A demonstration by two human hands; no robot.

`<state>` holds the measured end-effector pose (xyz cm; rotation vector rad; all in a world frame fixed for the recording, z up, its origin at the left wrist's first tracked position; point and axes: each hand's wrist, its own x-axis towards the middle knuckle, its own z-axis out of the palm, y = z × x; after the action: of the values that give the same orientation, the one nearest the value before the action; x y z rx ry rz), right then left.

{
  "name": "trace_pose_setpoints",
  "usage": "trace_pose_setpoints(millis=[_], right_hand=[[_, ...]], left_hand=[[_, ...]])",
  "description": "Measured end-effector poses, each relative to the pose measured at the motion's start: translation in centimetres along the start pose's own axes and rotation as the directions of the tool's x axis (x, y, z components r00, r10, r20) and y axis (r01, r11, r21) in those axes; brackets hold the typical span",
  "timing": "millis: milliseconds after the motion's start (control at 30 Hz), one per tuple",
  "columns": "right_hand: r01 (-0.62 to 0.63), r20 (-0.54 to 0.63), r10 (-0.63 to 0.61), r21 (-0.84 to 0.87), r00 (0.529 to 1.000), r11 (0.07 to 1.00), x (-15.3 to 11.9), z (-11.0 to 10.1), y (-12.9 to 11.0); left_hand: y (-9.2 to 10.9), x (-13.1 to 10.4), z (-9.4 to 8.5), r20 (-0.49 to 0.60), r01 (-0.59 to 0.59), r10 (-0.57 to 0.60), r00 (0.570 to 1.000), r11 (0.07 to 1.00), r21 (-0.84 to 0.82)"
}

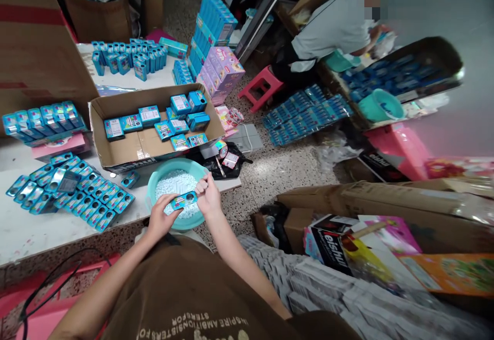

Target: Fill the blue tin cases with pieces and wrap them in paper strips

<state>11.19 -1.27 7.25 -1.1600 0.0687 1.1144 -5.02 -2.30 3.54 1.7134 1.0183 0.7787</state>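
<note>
My left hand (162, 216) grips a small blue printed box (183, 201) by its left end, thumb and fingers on its edges. The box lies level above a turquoise basin (154, 175) and has a dark round spot near its right end. At that right end is my right hand (208, 195), its fingers curled closed; what they hold, if anything, is hidden. Small white pellets (177, 181) fill much of the basin. Just behind it stands an open cardboard carton (142, 144) with several blue boxes (149, 115) inside.
Rows of blue boxes (94, 191) lie on the white table (23, 242) to the left. Blue and purple boxes (222, 70) are stacked at the back. A person (332, 26) works at the right, near a red stool (262, 88). Cartons (370, 201) stand at my right.
</note>
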Motion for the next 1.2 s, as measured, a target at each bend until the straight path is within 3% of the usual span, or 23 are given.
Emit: trace_pose_setpoints(millis=[67,167,267,367,433,500,667,733,833,900,933,1000,1067,1100,1133,1200], right_hand=[[-0.092,0.019,0.091,0.052,0.996,0.994,0.9,-1.0,0.5],[-0.165,-0.035,0.165,0.005,0.986,0.986,2.3,-3.4,2.1],[-0.196,-0.117,0.171,-0.255,0.978,0.947,3.3,-6.7,4.5],[-0.203,-0.092,0.184,-0.565,0.979,0.800,4.1,-9.6,6.6],[-0.171,-0.045,0.198,-0.707,0.979,0.687,4.6,-11.0,7.7],[-0.114,0.018,0.221,-0.815,0.975,0.568,5.2,-11.8,8.4],[0.106,0.179,0.222,-0.947,0.959,0.305,7.0,-12.4,9.0],[0.211,0.257,0.193,-0.950,0.947,0.230,8.0,-12.6,8.8],[0.336,0.353,0.153,-0.934,0.923,0.122,9.7,-12.9,8.3],[0.387,0.391,0.125,-0.920,0.912,0.062,10.7,-13.0,8.0],[0.395,0.397,0.116,-0.918,0.910,0.039,11.2,-13.1,7.8],[0.392,0.391,0.121,-0.920,0.913,0.013,12.0,-13.1,7.7],[0.391,0.388,0.141,-0.920,0.911,0.002,12.4,-12.9,7.7],[0.398,0.393,0.151,-0.917,0.907,-0.002,12.6,-12.8,7.7],[0.408,0.402,0.160,-0.913,0.902,-0.007,12.7,-12.6,7.8],[0.446,0.440,0.153,-0.895,0.885,-0.008,12.7,-12.3,7.8]], left_hand=[[-0.8,-0.7,-1.2,-0.070,0.052,-0.050,0.996,0.998,0.028],[-3.0,-2.2,-4.4,-0.332,0.157,-0.100,0.938,0.976,0.150],[-5.8,-3.6,-8.7,-0.630,0.339,-0.116,0.768,0.908,0.246],[-8.5,-4.4,-13.2,-0.806,0.487,-0.110,0.581,0.841,0.236],[-9.9,-4.5,-15.7,-0.862,0.546,-0.100,0.497,0.808,0.221],[-11.0,-4.1,-17.5,-0.887,0.570,-0.093,0.453,0.795,0.208],[-12.6,-2.2,-19.5,-0.900,0.569,-0.112,0.422,0.805,0.167],[-12.7,-1.9,-19.4,-0.914,0.583,-0.104,0.392,0.797,0.159],[-12.2,-1.6,-18.0,-0.943,0.651,0.031,0.330,0.716,0.252],[-11.4,-0.3,-16.3,-0.918,0.667,0.123,0.376,0.652,0.360],[-10.9,1.0,-15.3,-0.891,0.633,0.141,0.432,0.656,0.411],[-9.5,5.0,-13.0,-0.779,0.490,0.166,0.604,0.694,0.528],[-7.9,10.8,-10.4,-0.599,0.292,0.203,0.775,0.726,0.623],[-7.0,14.1,-9.0,-0.500,0.194,0.224,0.836,0.733,0.652],[-6.3,17.5,-7.5,-0.409,0.106,0.239,0.881,0.741,0.663],[-5.1,24.4,-4.3,-0.278,-0.023,0.264,0.923,0.761,0.648]])
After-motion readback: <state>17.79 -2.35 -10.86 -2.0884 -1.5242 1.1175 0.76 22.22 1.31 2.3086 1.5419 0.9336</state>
